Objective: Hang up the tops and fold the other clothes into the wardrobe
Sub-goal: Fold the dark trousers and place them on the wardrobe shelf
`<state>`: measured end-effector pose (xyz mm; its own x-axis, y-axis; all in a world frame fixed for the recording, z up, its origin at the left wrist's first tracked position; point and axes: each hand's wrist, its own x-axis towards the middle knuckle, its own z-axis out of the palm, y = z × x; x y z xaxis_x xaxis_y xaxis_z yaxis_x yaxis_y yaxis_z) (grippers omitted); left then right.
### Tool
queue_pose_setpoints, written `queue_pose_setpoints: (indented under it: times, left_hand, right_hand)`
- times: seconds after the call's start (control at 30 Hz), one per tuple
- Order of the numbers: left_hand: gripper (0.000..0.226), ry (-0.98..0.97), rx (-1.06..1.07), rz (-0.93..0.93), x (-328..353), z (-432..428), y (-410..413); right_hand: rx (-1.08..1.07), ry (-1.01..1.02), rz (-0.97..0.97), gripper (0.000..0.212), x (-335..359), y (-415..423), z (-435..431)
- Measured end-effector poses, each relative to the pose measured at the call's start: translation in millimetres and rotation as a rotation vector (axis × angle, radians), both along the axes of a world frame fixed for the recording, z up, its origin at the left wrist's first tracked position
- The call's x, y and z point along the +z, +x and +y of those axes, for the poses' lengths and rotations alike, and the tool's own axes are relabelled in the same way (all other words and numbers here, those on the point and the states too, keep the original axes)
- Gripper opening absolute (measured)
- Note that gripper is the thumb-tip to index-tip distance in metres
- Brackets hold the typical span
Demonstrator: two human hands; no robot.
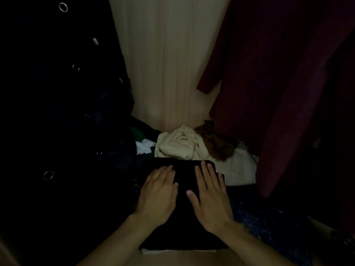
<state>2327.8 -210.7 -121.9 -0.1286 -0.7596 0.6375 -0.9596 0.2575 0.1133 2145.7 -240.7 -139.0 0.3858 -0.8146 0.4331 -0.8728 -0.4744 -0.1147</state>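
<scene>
Head view: left hand [157, 196], right hand [211, 200], fingers [205, 175] straight, flat on one folded black garment [185, 175].

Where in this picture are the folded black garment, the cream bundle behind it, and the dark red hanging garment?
folded black garment [184, 223], head view, its flat middle.
cream bundle [178, 145], head view, its crumpled middle.
dark red hanging garment [269, 73], head view, its broad front.

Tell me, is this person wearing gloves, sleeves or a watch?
No. The left hand and right hand are bare: no gloves, rings or watch show. Both forearms are uncovered down to the picture's edge, with no sleeve in view.
</scene>
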Motion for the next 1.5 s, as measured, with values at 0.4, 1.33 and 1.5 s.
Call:
queue_pose_setpoints:
  times: [0.4, 1.33, 1.5]
  left_hand:
    - [0.073, 0.216, 0.039, -0.073, -41, -30, 7]
    - [0.073, 0.382, 0.223, -0.183, -25, 12, -5]
    - [0.072, 0.44, 0.154, -0.031, -7, 49, 12]
  right_hand:
    - [0.015, -0.053, -0.063, 0.07, -33, 11, -38]
    - [0.065, 0.211, 0.074, 0.069, 8, -4, -16]
    - [0.045, 0.219, 0.074, 0.073, 24, -6, 13]
